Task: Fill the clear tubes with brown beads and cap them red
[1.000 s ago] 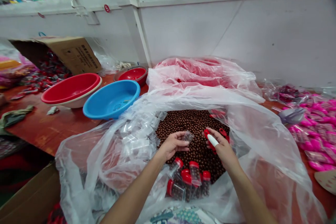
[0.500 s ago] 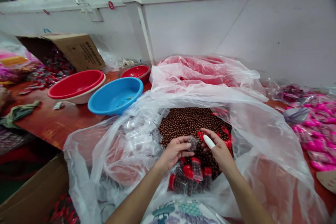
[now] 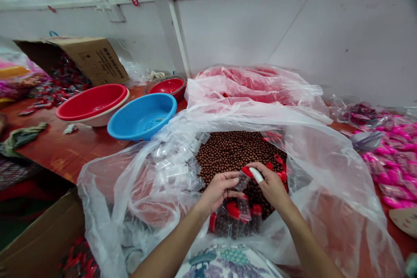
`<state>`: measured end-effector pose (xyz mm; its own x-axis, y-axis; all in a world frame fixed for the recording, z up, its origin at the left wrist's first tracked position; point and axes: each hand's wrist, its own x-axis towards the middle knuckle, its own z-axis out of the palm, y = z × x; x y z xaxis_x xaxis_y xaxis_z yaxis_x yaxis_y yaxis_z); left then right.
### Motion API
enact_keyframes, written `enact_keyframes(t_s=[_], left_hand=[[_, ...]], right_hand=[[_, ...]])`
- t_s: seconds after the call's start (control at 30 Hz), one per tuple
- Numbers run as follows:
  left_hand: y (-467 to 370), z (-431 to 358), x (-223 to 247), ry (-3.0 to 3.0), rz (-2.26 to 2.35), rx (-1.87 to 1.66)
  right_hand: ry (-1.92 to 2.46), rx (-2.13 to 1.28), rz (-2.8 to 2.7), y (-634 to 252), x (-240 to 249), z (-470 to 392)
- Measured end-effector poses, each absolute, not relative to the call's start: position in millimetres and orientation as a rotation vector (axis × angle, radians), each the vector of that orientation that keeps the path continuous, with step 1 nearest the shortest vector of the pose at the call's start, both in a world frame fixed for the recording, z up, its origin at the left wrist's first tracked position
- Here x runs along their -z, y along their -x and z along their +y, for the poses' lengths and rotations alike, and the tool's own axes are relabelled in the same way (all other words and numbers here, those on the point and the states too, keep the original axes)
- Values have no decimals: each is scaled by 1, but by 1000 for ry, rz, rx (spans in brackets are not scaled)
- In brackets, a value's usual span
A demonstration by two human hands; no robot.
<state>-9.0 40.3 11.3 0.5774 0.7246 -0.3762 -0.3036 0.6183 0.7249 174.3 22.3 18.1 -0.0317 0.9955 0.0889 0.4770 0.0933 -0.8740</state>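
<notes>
My left hand grips a small clear container filled with brown balls. At its mouth sits a red cap, pinched by my right hand, which wears a white cover on one finger. Beneath and behind both hands spreads a heap of brown balls. Several filled containers with red caps lie just below my hands. Empty clear containers are piled to the left of the balls. Loose red caps rest at the heap's right edge.
Translucent plastic sheeting surrounds the heap. A blue basin, a red basin and a smaller red bowl stand at left. Behind them is a cardboard box spilling red-capped items. Pink packets lie at right.
My right hand has moved left, bringing the red cap from beside the clear container onto its mouth. The camera view has shifted slightly.
</notes>
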Motion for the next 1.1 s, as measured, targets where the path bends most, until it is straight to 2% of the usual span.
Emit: enact_keyframes(t_s=[0.27,0.43,0.6,0.7,0.8,0.97,1.1], left_hand=[[9,37,-13,-669,730,-728],[7,31,-17,-674,776,-782],[2,27,-21,-673,747,-784],[-3,25,-21,-625,758,-833],[-6,24,-19,-620,790,-877],[0,26,-18,-609,865,-806],[1,27,-19,-586,879,-709]], right_hand=[[1330,-686,-2021,-171,-19,13],[1324,-404,-2050,-165,-1,7],[1295,-346,-2053,-162,-2,5],[1281,-427,-2071,-155,-10,1],[1352,-662,-2010,-151,-13,-3],[1577,-1053,-1444,-159,0,-4],[1486,-1044,-1318,-159,3,-3]])
